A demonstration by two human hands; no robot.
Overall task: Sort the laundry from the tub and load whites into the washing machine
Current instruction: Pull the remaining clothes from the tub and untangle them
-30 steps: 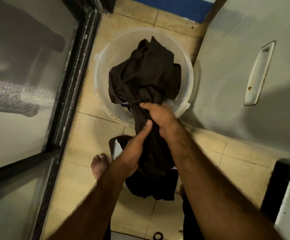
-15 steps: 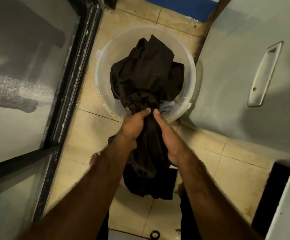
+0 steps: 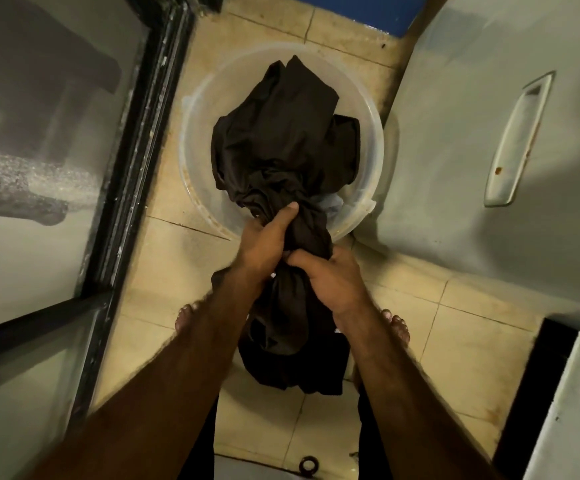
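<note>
A clear plastic tub (image 3: 198,109) stands on the tiled floor ahead of me. A large dark brown garment (image 3: 281,140) spills out of it over the near rim and hangs down between my arms. My left hand (image 3: 268,237) grips the bunched cloth at the tub's near edge. Just below it, my right hand (image 3: 333,278) is also closed around the same cloth. A bit of pale fabric (image 3: 332,202) shows in the tub beside the dark garment. More dark cloth (image 3: 295,368) lies heaped on the floor between my feet.
A grey appliance side (image 3: 472,133) with a recessed handle (image 3: 513,140) stands on the right. A glass door with a black frame (image 3: 132,161) runs along the left. My bare feet (image 3: 397,327) stand on beige tiles. A white unit's corner (image 3: 579,393) is at lower right.
Hand over hand, my hands have shifted along the dark garment: the left hand moved up to the tub's rim, the right dropped below it, and more cloth has come toward me.
</note>
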